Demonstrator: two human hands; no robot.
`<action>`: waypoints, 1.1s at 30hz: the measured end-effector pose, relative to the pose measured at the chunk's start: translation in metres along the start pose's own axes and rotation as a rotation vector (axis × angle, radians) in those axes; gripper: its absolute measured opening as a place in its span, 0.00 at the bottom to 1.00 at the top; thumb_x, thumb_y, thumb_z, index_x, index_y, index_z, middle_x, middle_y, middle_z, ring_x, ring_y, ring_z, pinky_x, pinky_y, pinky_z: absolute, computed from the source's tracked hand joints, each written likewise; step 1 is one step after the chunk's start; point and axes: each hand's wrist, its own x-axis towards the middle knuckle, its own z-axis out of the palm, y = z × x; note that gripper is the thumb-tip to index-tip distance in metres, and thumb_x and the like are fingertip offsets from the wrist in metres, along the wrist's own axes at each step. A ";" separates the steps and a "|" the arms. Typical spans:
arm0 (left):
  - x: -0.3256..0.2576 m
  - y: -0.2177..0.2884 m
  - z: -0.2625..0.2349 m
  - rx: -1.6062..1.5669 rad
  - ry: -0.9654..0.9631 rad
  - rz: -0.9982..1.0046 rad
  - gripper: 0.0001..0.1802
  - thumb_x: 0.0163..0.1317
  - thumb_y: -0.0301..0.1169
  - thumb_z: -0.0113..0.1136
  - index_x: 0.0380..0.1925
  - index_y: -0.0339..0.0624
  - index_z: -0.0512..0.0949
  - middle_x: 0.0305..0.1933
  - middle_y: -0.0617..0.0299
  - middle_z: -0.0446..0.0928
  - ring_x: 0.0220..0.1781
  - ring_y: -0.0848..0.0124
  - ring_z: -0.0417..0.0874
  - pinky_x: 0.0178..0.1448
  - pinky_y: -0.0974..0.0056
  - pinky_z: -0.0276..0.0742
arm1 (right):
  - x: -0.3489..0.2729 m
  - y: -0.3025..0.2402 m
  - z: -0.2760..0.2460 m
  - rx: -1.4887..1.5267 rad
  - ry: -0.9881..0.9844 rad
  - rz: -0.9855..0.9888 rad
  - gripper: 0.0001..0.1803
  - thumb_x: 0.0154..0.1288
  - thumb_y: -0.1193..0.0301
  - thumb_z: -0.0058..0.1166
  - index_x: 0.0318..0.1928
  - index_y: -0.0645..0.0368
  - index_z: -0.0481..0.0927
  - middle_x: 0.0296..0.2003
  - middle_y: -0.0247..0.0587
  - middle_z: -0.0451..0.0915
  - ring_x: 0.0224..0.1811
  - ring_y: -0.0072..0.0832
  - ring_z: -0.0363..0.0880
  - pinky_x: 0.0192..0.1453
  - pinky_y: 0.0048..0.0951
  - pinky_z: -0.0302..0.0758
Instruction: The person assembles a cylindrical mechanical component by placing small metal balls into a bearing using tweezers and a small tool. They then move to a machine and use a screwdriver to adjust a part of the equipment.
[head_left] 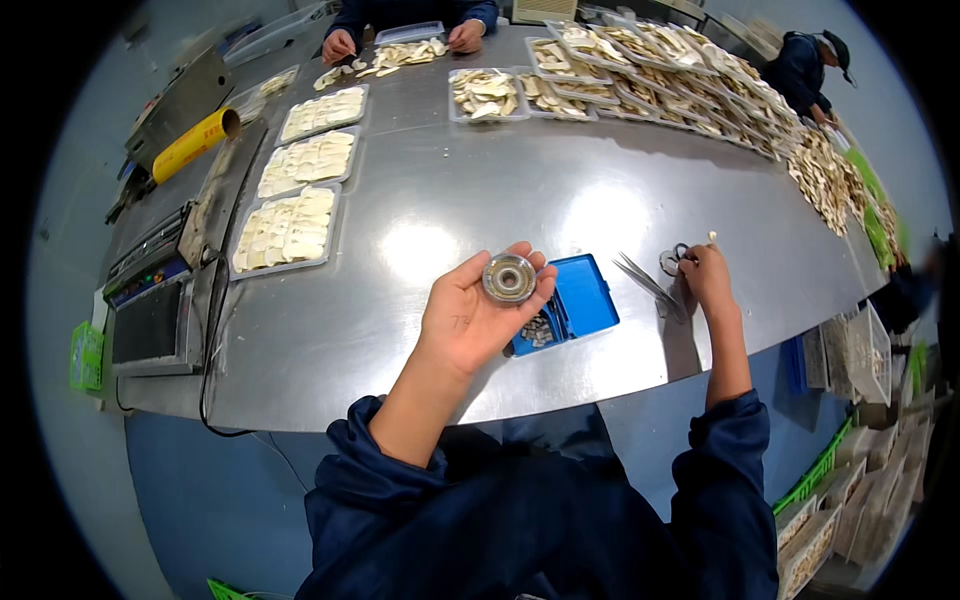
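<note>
My left hand (468, 318) is palm up and grips a round, bearing-like disc (509, 278) with a hole in its middle and a shiny rim. Just beyond its wrist an open blue plastic case (586, 296) lies on the table, with small grey metal pieces (538, 331) inside. My right hand (707, 273) is at the table top, fingers closed beside a dark ring (681, 251); what they hold is hidden. Next to that ring is a small clear ring-shaped piece (668, 263). Scissors (650, 284) lie between the case and my right hand, blades pointing away.
Trays of pale slices (287, 230) line the table's left side; stacked trays (640, 75) and a loose heap (820, 180) fill the far right. Opposite, a co-worker's hands (466, 36) handle slices. A scale (155, 325) and black cable (212, 340) sit at left.
</note>
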 end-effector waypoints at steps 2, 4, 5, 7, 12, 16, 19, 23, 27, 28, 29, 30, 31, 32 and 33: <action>-0.001 0.002 -0.001 -0.021 -0.008 0.014 0.19 0.69 0.31 0.37 0.53 0.25 0.63 0.53 0.39 0.66 0.60 0.49 0.66 0.66 0.48 0.65 | 0.004 0.005 0.007 0.036 -0.017 -0.023 0.08 0.53 0.72 0.54 0.33 0.64 0.80 0.33 0.50 0.77 0.38 0.47 0.76 0.43 0.41 0.72; 0.001 0.002 0.001 -0.020 -0.001 0.014 0.18 0.70 0.32 0.37 0.51 0.25 0.64 0.50 0.40 0.67 0.57 0.50 0.68 0.64 0.49 0.67 | 0.006 0.011 0.015 0.058 0.008 -0.071 0.07 0.53 0.72 0.55 0.30 0.64 0.79 0.31 0.50 0.76 0.37 0.47 0.75 0.43 0.41 0.72; 0.001 0.000 0.004 -0.003 0.016 0.017 0.18 0.70 0.32 0.36 0.49 0.26 0.65 0.49 0.41 0.67 0.55 0.51 0.69 0.63 0.49 0.68 | 0.006 0.016 0.017 0.043 0.014 -0.090 0.06 0.53 0.73 0.54 0.30 0.64 0.79 0.31 0.49 0.76 0.36 0.46 0.75 0.42 0.41 0.72; 0.002 -0.003 0.009 -0.002 0.030 0.015 0.18 0.70 0.33 0.35 0.47 0.26 0.65 0.47 0.42 0.68 0.54 0.52 0.69 0.63 0.49 0.68 | 0.009 0.012 0.012 0.013 0.033 -0.135 0.05 0.54 0.74 0.54 0.29 0.64 0.78 0.32 0.48 0.76 0.36 0.45 0.75 0.41 0.40 0.72; 0.002 0.001 -0.001 -0.028 -0.058 -0.013 0.19 0.70 0.34 0.38 0.49 0.26 0.65 0.50 0.40 0.67 0.58 0.49 0.66 0.67 0.47 0.62 | -0.025 -0.089 -0.038 0.324 0.221 -0.457 0.02 0.56 0.81 0.53 0.31 0.65 0.76 0.31 0.43 0.74 0.31 0.37 0.74 0.35 0.28 0.72; 0.000 0.000 -0.005 -0.001 -0.052 -0.008 0.18 0.70 0.34 0.36 0.48 0.29 0.67 0.49 0.43 0.69 0.54 0.53 0.70 0.63 0.49 0.66 | -0.074 -0.185 -0.062 0.462 0.142 -0.769 0.09 0.50 0.83 0.58 0.34 0.62 0.77 0.36 0.45 0.75 0.38 0.40 0.76 0.40 0.32 0.74; -0.004 0.000 -0.001 0.135 -0.054 -0.022 0.17 0.71 0.34 0.32 0.44 0.33 0.69 0.43 0.50 0.74 0.45 0.59 0.76 0.53 0.55 0.73 | -0.086 -0.217 -0.056 0.497 0.067 -0.907 0.11 0.49 0.83 0.58 0.36 0.62 0.77 0.37 0.44 0.75 0.39 0.40 0.75 0.40 0.33 0.74; -0.008 0.005 -0.006 0.046 -0.087 -0.047 0.18 0.70 0.34 0.33 0.46 0.33 0.69 0.44 0.49 0.75 0.46 0.61 0.77 0.53 0.55 0.74 | -0.091 -0.231 -0.049 0.473 -0.007 -0.952 0.12 0.50 0.81 0.59 0.38 0.63 0.77 0.38 0.44 0.75 0.40 0.41 0.74 0.42 0.34 0.74; -0.012 0.013 -0.021 0.085 -0.238 -0.039 0.20 0.71 0.36 0.33 0.49 0.31 0.68 0.47 0.48 0.75 0.52 0.59 0.77 0.57 0.54 0.74 | -0.099 -0.236 -0.052 0.474 -0.009 -0.872 0.20 0.52 0.75 0.59 0.47 0.62 0.74 0.46 0.49 0.73 0.47 0.45 0.72 0.50 0.37 0.71; -0.012 0.013 -0.022 0.110 -0.242 -0.017 0.20 0.71 0.36 0.33 0.49 0.32 0.68 0.48 0.48 0.75 0.52 0.58 0.77 0.58 0.54 0.74 | -0.100 -0.240 -0.052 0.443 0.002 -0.884 0.21 0.52 0.73 0.59 0.49 0.62 0.73 0.48 0.52 0.72 0.48 0.47 0.71 0.53 0.39 0.70; -0.015 0.012 -0.020 0.102 -0.225 -0.025 0.20 0.71 0.36 0.33 0.49 0.32 0.68 0.48 0.48 0.75 0.53 0.58 0.76 0.59 0.54 0.73 | -0.101 -0.242 -0.052 0.412 0.013 -0.895 0.22 0.53 0.71 0.58 0.50 0.62 0.72 0.49 0.54 0.71 0.50 0.49 0.70 0.55 0.41 0.69; -0.017 0.010 -0.015 0.094 -0.210 -0.034 0.20 0.71 0.37 0.33 0.50 0.32 0.68 0.49 0.48 0.74 0.54 0.58 0.76 0.60 0.53 0.72 | -0.104 -0.243 -0.051 0.337 0.007 -0.903 0.24 0.54 0.68 0.57 0.52 0.62 0.71 0.51 0.55 0.70 0.52 0.50 0.68 0.57 0.42 0.67; -0.019 0.008 -0.011 0.085 -0.194 -0.044 0.21 0.71 0.37 0.33 0.50 0.32 0.68 0.50 0.48 0.74 0.55 0.58 0.75 0.61 0.53 0.71 | -0.108 -0.243 -0.049 0.262 0.001 -0.910 0.25 0.56 0.65 0.56 0.53 0.61 0.70 0.52 0.56 0.69 0.54 0.51 0.67 0.60 0.44 0.65; -0.020 0.006 -0.008 0.109 -0.147 -0.031 0.21 0.71 0.37 0.33 0.51 0.32 0.68 0.51 0.47 0.73 0.56 0.56 0.74 0.62 0.52 0.69 | -0.111 -0.242 -0.047 0.186 -0.006 -0.916 0.27 0.57 0.62 0.56 0.55 0.61 0.69 0.54 0.56 0.68 0.56 0.53 0.65 0.62 0.46 0.63; -0.020 0.004 -0.005 0.134 -0.100 -0.016 0.21 0.71 0.38 0.33 0.51 0.32 0.67 0.53 0.46 0.72 0.58 0.55 0.73 0.63 0.51 0.68 | -0.110 -0.239 -0.043 0.157 -0.032 -0.923 0.29 0.60 0.56 0.51 0.57 0.62 0.68 0.55 0.58 0.67 0.58 0.54 0.62 0.66 0.49 0.57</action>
